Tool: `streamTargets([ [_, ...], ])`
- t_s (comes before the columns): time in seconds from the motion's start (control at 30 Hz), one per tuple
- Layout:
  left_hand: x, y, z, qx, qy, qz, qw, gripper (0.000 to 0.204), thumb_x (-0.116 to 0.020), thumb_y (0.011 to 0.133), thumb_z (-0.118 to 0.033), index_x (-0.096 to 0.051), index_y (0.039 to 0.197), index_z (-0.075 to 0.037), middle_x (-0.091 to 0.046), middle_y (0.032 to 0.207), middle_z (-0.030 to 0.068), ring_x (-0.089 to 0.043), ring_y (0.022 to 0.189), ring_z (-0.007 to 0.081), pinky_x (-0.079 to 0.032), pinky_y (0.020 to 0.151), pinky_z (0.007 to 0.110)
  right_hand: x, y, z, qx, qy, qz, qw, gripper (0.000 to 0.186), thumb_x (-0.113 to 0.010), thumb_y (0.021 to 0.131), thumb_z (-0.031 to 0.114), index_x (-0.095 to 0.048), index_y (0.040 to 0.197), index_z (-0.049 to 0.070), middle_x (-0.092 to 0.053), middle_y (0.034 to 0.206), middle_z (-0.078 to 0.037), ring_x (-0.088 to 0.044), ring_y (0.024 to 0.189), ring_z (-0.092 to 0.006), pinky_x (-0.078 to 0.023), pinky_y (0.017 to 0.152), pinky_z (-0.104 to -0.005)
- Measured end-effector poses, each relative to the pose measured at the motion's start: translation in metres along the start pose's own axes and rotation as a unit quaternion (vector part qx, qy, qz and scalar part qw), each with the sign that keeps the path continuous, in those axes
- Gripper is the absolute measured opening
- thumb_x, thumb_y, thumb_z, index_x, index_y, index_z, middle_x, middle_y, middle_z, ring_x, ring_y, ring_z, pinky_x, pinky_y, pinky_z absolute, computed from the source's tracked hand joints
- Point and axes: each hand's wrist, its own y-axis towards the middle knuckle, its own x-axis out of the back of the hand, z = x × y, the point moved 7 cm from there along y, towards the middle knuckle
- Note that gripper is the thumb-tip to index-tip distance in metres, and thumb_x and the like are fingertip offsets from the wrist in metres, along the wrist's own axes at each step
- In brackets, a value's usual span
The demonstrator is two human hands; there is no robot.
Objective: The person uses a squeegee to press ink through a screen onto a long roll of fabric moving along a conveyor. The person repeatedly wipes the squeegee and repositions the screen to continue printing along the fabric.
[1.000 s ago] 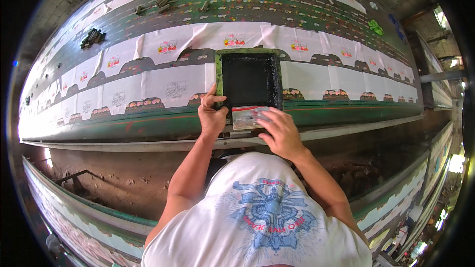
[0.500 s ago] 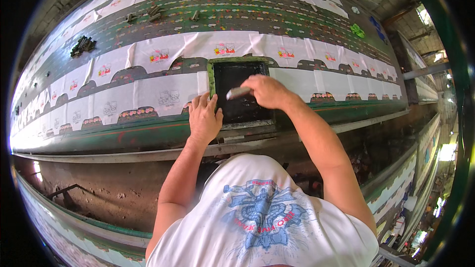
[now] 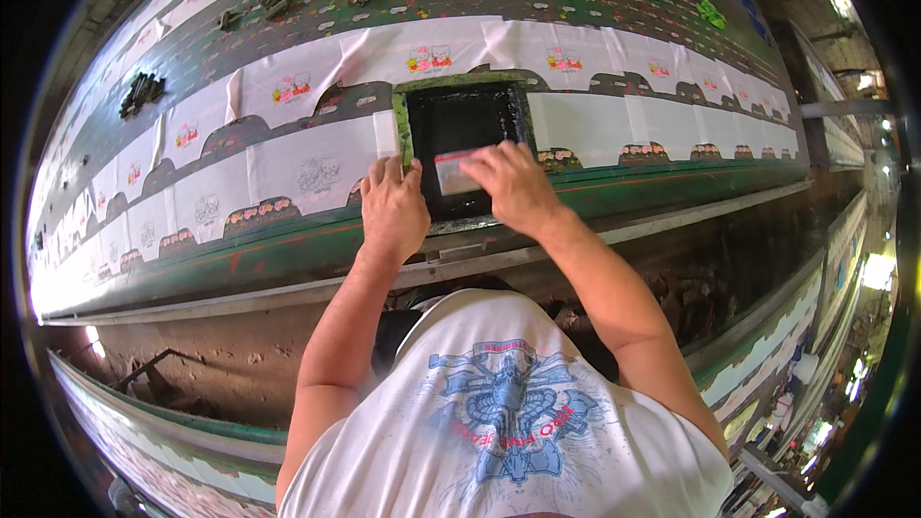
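A screen-printing frame with a green-stained border and black, wet-looking mesh lies on white fabric before me. My left hand grips its near left corner, thumb at the inner side and fingers over the outer side. In my right hand is a squeegee, a pale flat blade with a reddish edge, tilted over the near half of the mesh. Whether its lower edge touches the mesh is hard to tell. White fabric pieces lie to the left, some bearing grey outline prints.
A second row of fabric with coloured cartoon prints runs behind the frame. Dark blocks sit at the far left, and a green crumpled thing lies far right. A metal rail edges the long table.
My right hand has come lower and nearer, and the squeegee has turned so its broad face shows. My left hand stays at the frame's corner. The view has shifted slightly.
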Motion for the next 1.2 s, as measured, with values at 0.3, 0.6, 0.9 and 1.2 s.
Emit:
streamTargets([
  [0.3,-0.031,-0.012,0.018,0.089,-0.203,-0.123,0.967,0.047,-0.076,0.093,-0.004,-0.077,0.140,-0.002,-0.064,0.153,0.0231,-0.058,0.141,0.0426,-0.045,0.123,0.055,0.006,-0.049,0.041,-0.017,0.040,0.034,0.998,0.043,-0.075,0.090,0.004,-0.079,0.133,0.007,-0.073,0.129,-0.010,-0.065,0.122,-0.0339,-0.053,0.108,-0.0493],
  [0.6,-0.050,-0.024,0.028,0.158,-0.344,-0.156,0.912,0.053,-0.073,0.076,0.012,-0.084,0.125,-0.005,-0.068,0.158,0.0227,-0.059,0.148,0.0401,-0.045,0.127,0.049,0.028,-0.110,0.000,-0.192,0.155,-0.148,0.958,0.047,-0.088,0.097,0.029,-0.077,0.138,0.008,-0.068,0.151,-0.017,-0.057,0.145,-0.0395,-0.043,0.125,-0.0514],
  [0.9,-0.046,-0.012,-0.035,0.089,-0.360,-0.223,0.902,0.042,-0.073,0.074,0.015,-0.081,0.108,-0.007,-0.066,0.163,0.0208,-0.062,0.144,0.0371,-0.043,0.125,0.051,0.031,-0.176,-0.062,-0.236,0.347,-0.193,0.887,0.044,-0.083,0.101,0.019,-0.075,0.141,0.003,-0.070,0.153,-0.020,-0.063,0.145,-0.0369,-0.046,0.125,-0.0484],
  [1.2,-0.129,0.034,-0.165,0.073,-0.394,-0.218,0.890,0.040,-0.073,0.076,0.017,-0.081,0.107,-0.007,-0.064,0.162,0.0241,-0.059,0.149,0.0408,-0.046,0.126,0.048,0.084,-0.258,-0.182,-0.227,0.308,-0.200,0.902,0.043,-0.081,0.097,0.014,-0.077,0.139,0.005,-0.071,0.152,-0.017,-0.063,0.144,-0.0342,-0.043,0.126,-0.0481],
])
